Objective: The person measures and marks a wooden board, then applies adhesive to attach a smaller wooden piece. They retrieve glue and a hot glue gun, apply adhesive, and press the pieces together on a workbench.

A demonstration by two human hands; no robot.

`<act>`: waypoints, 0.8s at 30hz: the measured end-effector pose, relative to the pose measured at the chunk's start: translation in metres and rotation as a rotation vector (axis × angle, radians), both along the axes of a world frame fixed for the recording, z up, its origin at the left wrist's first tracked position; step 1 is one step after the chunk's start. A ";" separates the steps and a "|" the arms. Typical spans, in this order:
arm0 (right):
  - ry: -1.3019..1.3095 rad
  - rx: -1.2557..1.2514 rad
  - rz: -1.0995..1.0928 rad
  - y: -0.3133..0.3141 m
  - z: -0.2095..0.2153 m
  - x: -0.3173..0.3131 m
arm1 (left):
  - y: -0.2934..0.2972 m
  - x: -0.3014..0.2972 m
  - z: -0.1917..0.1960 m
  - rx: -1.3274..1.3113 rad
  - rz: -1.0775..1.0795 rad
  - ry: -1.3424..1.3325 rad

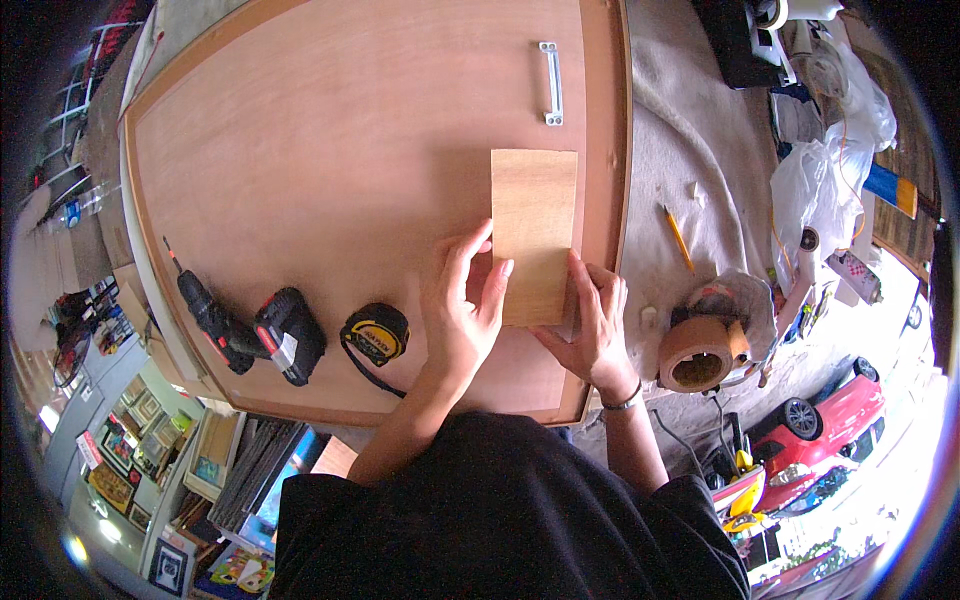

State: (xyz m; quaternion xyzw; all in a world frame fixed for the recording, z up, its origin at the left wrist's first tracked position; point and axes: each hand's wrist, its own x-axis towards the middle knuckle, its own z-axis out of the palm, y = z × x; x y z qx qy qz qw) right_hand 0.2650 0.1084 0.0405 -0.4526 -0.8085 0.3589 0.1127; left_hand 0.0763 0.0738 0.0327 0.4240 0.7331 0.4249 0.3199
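A thin rectangular piece of plywood (535, 235) is held above a large framed wooden panel (330, 130). My left hand (467, 300) grips its left edge, thumb in front and fingers along the side. At the lower right edge, my right hand (592, 320) pinches the piece between thumb and fingers. Beyond the piece, a silver metal handle (552, 85) lies on the panel near its right border. Left of my left hand is a black and yellow tape measure (377, 334), with a dark strap running toward my left forearm.
A cordless drill (240, 325) lies on the panel at the left. Right of the panel, a pencil (678, 238) and a roll of brown tape (697, 355) rest on a cloth-covered surface. Clear plastic bags (825, 185) sit farther right. A red car (825, 435) stands outside.
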 end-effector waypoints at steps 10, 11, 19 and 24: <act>-0.113 -0.055 -0.007 0.006 0.003 -0.007 | 0.007 -0.005 -0.005 -0.023 -0.061 0.199; -0.122 -0.071 -0.009 0.006 0.004 -0.007 | 0.007 -0.004 -0.006 -0.029 -0.055 0.187; -0.115 -0.083 -0.023 0.008 0.006 -0.009 | 0.013 -0.006 -0.001 -0.032 -0.079 0.254; -0.123 -0.092 -0.020 0.009 0.006 -0.011 | 0.013 -0.006 -0.002 -0.031 -0.078 0.266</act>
